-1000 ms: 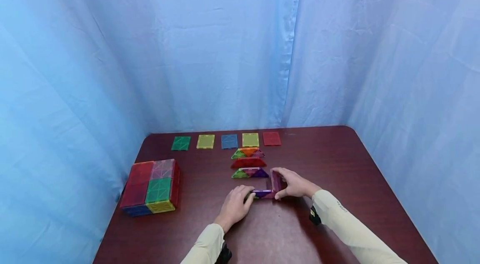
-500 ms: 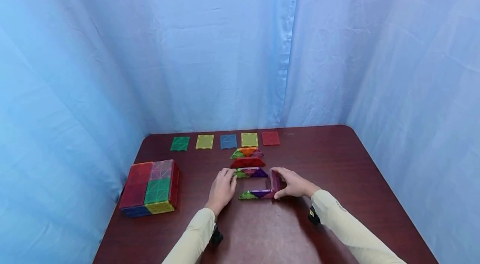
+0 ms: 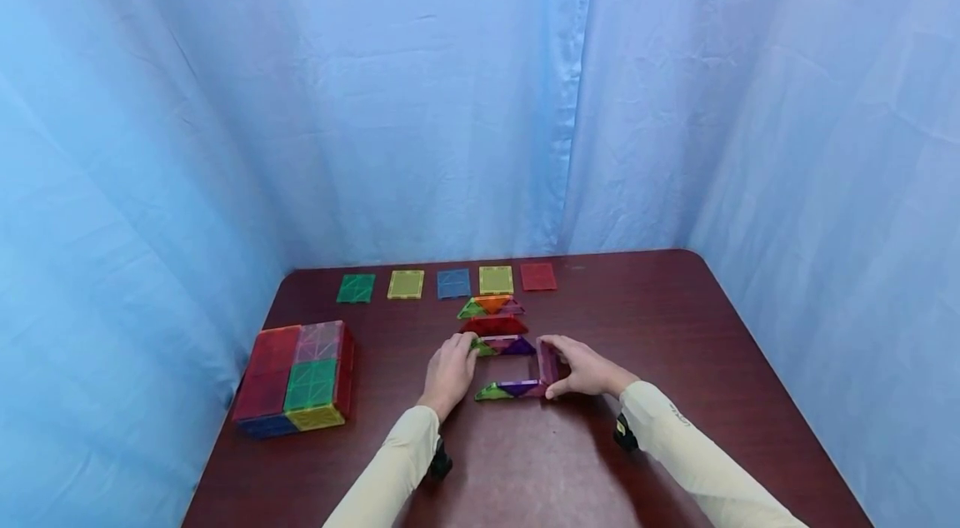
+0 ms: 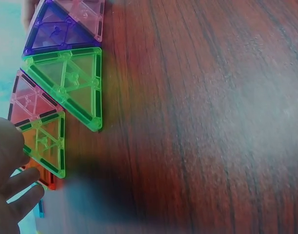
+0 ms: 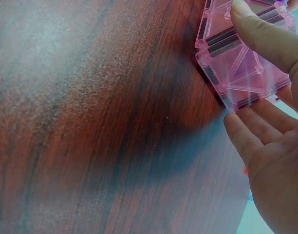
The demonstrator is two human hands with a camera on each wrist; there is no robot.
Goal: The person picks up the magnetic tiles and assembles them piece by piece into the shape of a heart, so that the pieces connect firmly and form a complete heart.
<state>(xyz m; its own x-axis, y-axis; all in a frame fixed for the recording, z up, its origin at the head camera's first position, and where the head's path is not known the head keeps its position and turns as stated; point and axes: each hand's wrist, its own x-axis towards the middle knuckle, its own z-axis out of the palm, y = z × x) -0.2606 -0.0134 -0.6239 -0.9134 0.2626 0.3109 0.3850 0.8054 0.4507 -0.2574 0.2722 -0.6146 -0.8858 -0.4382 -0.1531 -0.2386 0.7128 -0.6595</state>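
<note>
Translucent magnetic tiles stand on edge on the table. In the head view my right hand holds an upright pink magnetic tile at the right end of the front row. The right wrist view has my thumb over the pink magnetic tile with fingers at its far edge. The front row runs from a green triangle through purple to pink. Behind it, my left hand pinches the left end of a second row, at its green triangle. Part of that end is hidden by my fingers.
Behind those rows stand a red row and a green, orange and pink row. Several flat square tiles line the back, including a blue one and a red one. A large tile block sits at left.
My left hand has left the front row's green end and moved back to the second row's left end. My right hand keeps its hold on the pink tile.
</note>
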